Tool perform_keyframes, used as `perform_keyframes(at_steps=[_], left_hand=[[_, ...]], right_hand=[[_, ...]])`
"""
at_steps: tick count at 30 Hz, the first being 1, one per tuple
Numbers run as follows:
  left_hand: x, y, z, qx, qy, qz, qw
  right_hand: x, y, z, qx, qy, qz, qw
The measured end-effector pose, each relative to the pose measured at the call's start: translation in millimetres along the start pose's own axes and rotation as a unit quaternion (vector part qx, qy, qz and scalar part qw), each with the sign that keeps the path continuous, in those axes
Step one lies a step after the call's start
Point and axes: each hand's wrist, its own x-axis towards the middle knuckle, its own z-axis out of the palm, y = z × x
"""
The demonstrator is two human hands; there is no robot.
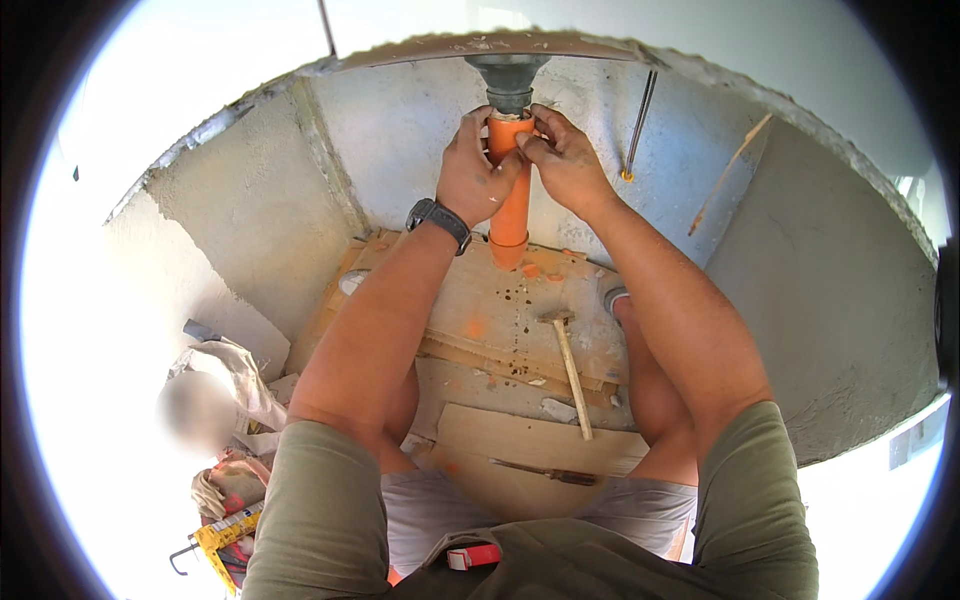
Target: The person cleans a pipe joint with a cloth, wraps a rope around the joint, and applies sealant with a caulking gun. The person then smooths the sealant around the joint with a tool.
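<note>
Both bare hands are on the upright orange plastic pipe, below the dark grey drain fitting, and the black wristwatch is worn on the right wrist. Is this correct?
Not entirely: the head view shows the black wristwatch on the left wrist. The left hand and right hand are indeed on the upright orange plastic pipe, below the dark grey drain fitting.

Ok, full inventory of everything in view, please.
pipe: 1, orange, upright, top centre
drain: 1, dark grey, above pipe
slab: 1, greyish, across top
hose: count unclear, dark, right of pipe
walls: several, greyish, around pipe
scraps: several, orange, near pipe's foot
cardboard: count unclear, tan, centre
hammer: 1, pale handle, head on cardboard
board: 1, tan, lower centre
screwdriver: 1, dark handle, on board
caulking gun: 1, yellow, lower left
cloth: count unclear, beige, left
shirt: 1, olive, bottom
item: 1, mostly red, by shirt
watch: 1, black, left of pipe
left hand, right hand: 2, bare, gripping pipe
</note>
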Motion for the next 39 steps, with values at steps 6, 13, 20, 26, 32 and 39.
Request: perform_keyframes(at_steps=[6, 13, 20, 26, 32, 39], left_hand=[[12.7, -2.0, -11.7, 0.026, -0.034, -0.004, 0.999], [23.5, 0.1, -26.3, 0.092, -0.105, 0.003, 0.990], [16.6, -0.6, -20.1, 0.090, -0.051, 0.014, 0.994], [11.1, -5.2, -12.8, 0.100, -0.006, 0.070, 0.992], [10.2, -2.0, -10.0, 0.074, -0.015, 0.016, 0.997], [3.0, 1.5, 8.7, 0.041, -0.026, -0.067, 0.997]], right_hand=[[1.1, -2.0, 0.0, -0.012, 0.018, 0.000, 1.000], [2.8, -1.8, 5.5, 0.007, 0.065, 0.012, 0.998], [-4.7, -1.5, 11.6, 0.017, 0.065, -0.024, 0.997], [-9.3, -9.3, 7.6, -0.059, 0.037, -0.001, 0.998], [-7.6, -7.8, 11.9, -0.048, 0.046, 0.015, 0.998], [3.8, -3.0, 4.7, 0.029, 0.034, 0.051, 0.998]])
